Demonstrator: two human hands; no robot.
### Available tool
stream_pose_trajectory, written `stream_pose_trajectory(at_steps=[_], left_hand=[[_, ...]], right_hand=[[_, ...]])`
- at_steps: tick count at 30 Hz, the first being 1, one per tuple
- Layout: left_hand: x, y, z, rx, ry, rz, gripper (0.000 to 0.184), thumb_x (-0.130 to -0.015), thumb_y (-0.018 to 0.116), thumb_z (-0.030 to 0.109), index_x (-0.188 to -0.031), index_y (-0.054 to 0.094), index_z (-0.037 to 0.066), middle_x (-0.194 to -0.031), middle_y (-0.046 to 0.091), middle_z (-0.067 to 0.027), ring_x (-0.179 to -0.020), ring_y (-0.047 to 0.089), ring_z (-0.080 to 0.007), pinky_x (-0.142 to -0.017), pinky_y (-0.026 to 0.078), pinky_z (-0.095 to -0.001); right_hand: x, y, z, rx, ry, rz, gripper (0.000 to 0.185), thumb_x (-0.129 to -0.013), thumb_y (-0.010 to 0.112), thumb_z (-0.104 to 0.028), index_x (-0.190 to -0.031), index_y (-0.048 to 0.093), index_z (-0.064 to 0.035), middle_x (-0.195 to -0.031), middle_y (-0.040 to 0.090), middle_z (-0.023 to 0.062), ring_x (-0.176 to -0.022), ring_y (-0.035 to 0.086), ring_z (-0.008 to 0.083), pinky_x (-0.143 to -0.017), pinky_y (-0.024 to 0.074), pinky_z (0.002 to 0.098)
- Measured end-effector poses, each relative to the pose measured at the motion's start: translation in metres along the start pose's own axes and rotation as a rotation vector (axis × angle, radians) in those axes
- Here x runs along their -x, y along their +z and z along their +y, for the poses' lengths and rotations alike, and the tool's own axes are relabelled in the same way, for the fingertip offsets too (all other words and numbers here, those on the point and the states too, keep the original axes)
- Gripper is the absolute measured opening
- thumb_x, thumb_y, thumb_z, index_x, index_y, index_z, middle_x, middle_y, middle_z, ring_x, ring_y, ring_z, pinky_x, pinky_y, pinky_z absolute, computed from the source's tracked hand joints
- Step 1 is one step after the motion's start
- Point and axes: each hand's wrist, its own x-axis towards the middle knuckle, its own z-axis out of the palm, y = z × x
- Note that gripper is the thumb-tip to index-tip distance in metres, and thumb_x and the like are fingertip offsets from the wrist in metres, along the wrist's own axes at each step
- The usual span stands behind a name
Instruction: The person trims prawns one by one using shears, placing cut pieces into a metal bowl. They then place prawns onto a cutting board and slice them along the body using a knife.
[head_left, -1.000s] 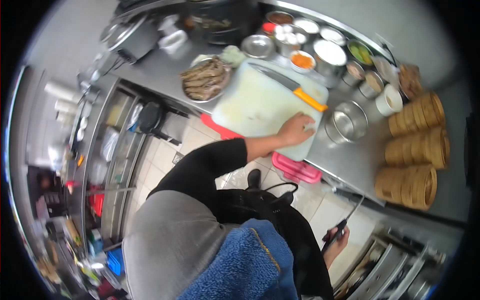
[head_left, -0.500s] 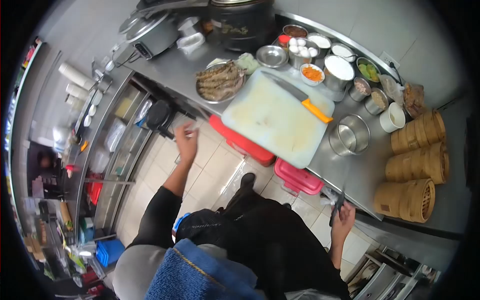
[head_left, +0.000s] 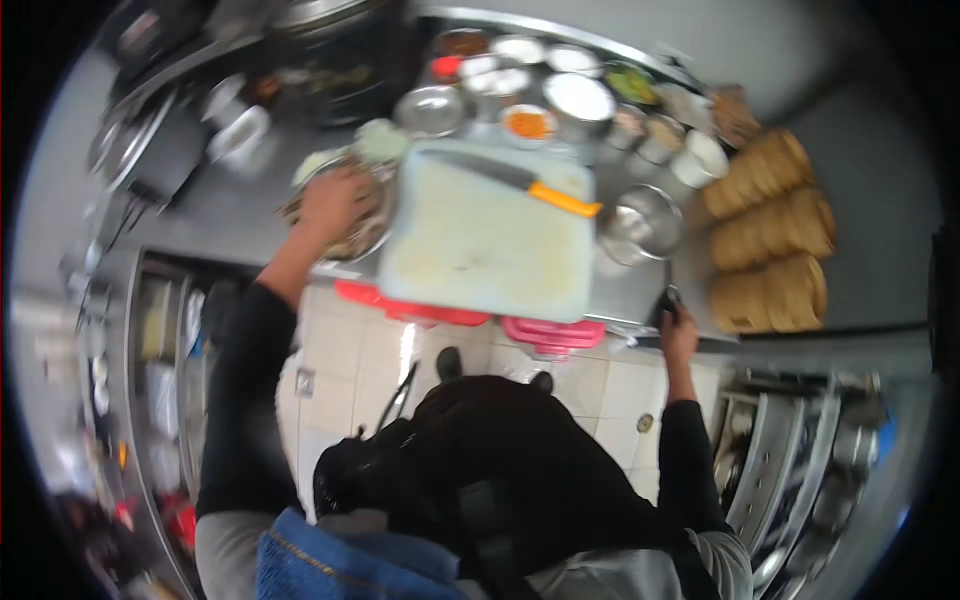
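My left hand [head_left: 335,208] is over the metal bowl of raw shrimp [head_left: 362,243] at the left of the counter. It covers much of the shrimp; its fingers are blurred and partly hidden, so their grip is unclear. By the counter's front edge, my right hand [head_left: 681,336] is closed round what look like black-handled scissors [head_left: 668,298], their thin blades pointing away from me. Between my hands lies a white cutting board [head_left: 480,245]. A knife with an orange handle [head_left: 563,199] rests across its far part. Right of the board stands an open metal pot [head_left: 641,224].
Bamboo steamers [head_left: 768,293] stand at the right. Bowls and tins line the back, among them shredded carrot [head_left: 529,123] and a white container [head_left: 699,160]. A large dark pot [head_left: 335,75] is at back left. Red [head_left: 415,305] and pink [head_left: 553,337] tubs sit below the counter edge.
My left hand has moved from above the floor onto the shrimp bowl. My right hand, with the scissors, has come up closer to the counter edge. The whole view has shifted and turned.
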Motion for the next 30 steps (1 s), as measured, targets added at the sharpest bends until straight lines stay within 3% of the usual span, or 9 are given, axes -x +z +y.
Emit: stream_pose_trajectory(at_steps=[6,11,14,18,20,24,26,28,30], left_hand=[[-0.031,-0.021,-0.008,-0.088,0.032,-0.141,0.028,-0.077,0.074,0.026,-0.102,0.072,0.014,-0.098,0.072,-0.0146,-0.094,0.069,-0.0343,-0.082,0.054,-0.0462],[-0.040,-0.114,0.036,-0.159,0.001,-0.206,0.028,-0.072,0.073,0.027,-0.097,0.074,0.013,-0.088,0.073,-0.0149,-0.088,0.070,-0.0357,-0.080,0.055,-0.0462],[-0.056,-0.116,0.091,-0.008,0.393,-0.385,0.025,-0.069,0.075,0.026,-0.092,0.075,0.014,-0.084,0.072,-0.0145,-0.084,0.069,-0.0355,-0.078,0.054,-0.0435],[-0.077,-0.004,0.168,-0.508,0.650,-0.808,0.028,-0.072,0.074,0.038,-0.093,0.077,0.021,-0.092,0.074,-0.0078,-0.095,0.069,-0.0286,-0.094,0.045,-0.0538],[-0.076,0.045,0.192,-0.478,0.678,-0.761,0.024,-0.075,0.071,0.036,-0.092,0.077,0.020,-0.094,0.073,-0.0076,-0.098,0.068,-0.0279,-0.102,0.040,-0.0534],[-0.053,0.059,0.205,-0.298,0.740,-0.461,0.023,-0.082,0.062,0.021,-0.098,0.077,0.015,-0.108,0.072,-0.0090,-0.108,0.065,-0.0251,-0.110,0.035,-0.0519],[-0.033,0.077,0.195,0.127,0.573,0.032,0.029,-0.083,0.066,0.020,-0.111,0.074,0.016,-0.110,0.069,-0.0087,-0.111,0.061,-0.0256,-0.108,0.036,-0.0508],[-0.006,0.069,0.192,0.169,0.471,0.002,0.039,-0.083,0.068,0.018,-0.121,0.069,0.013,-0.106,0.068,-0.0099,-0.106,0.062,-0.0298,-0.102,0.042,-0.0477],[0.013,0.093,0.185,0.329,0.098,-0.143,0.043,-0.080,0.073,0.014,-0.122,0.069,0.010,-0.112,0.068,-0.0107,-0.104,0.064,-0.0307,-0.096,0.049,-0.0412]], right_hand=[[0.039,-0.042,-0.095,-0.176,-0.162,0.379,0.018,-0.086,0.073,-0.012,-0.099,0.067,-0.0017,-0.101,0.068,0.0178,-0.095,0.063,0.0391,-0.088,0.0497,0.0471],[-0.032,-0.005,-0.222,-0.502,-0.574,0.158,0.017,-0.086,0.070,-0.007,-0.101,0.065,-0.0011,-0.107,0.067,0.0187,-0.100,0.061,0.0403,-0.088,0.0502,0.0455],[-0.087,0.054,-0.251,-0.131,-0.776,0.251,0.032,-0.090,0.067,-0.014,-0.119,0.060,-0.0043,-0.118,0.064,0.0199,-0.112,0.061,0.0389,-0.097,0.0495,0.0480],[-0.108,0.060,-0.253,-0.022,-0.697,-0.272,0.040,-0.093,0.061,-0.016,-0.130,0.052,-0.0067,-0.123,0.061,0.0216,-0.120,0.058,0.0389,-0.104,0.0455,0.0508],[-0.106,0.054,-0.253,-0.034,-0.623,-0.521,0.050,-0.092,0.063,-0.019,-0.137,0.045,-0.0054,-0.126,0.059,0.0239,-0.122,0.055,0.0433,-0.102,0.0454,0.0506],[-0.043,0.018,-0.205,-0.381,-0.453,-0.551,0.052,-0.096,0.051,-0.019,-0.147,0.039,-0.0104,-0.119,0.062,0.0255,-0.119,0.056,0.0470,-0.102,0.0443,0.0517],[-0.010,-0.007,-0.168,-0.480,-0.429,-0.542,0.055,-0.098,0.052,-0.023,-0.149,0.037,-0.0102,-0.110,0.065,0.0224,-0.103,0.067,0.0383,-0.091,0.0525,0.0456],[0.020,-0.016,-0.128,-0.758,-0.190,-0.691,0.044,-0.101,0.052,-0.027,-0.140,0.045,-0.0085,-0.097,0.063,0.0147,-0.082,0.065,0.0239,-0.070,0.0535,0.0364],[0.048,-0.031,-0.101,-1.105,0.172,-0.825,0.032,-0.103,0.051,-0.029,-0.126,0.053,-0.0068,-0.081,0.059,0.0065,-0.062,0.058,0.0114,-0.052,0.0494,0.0277]])
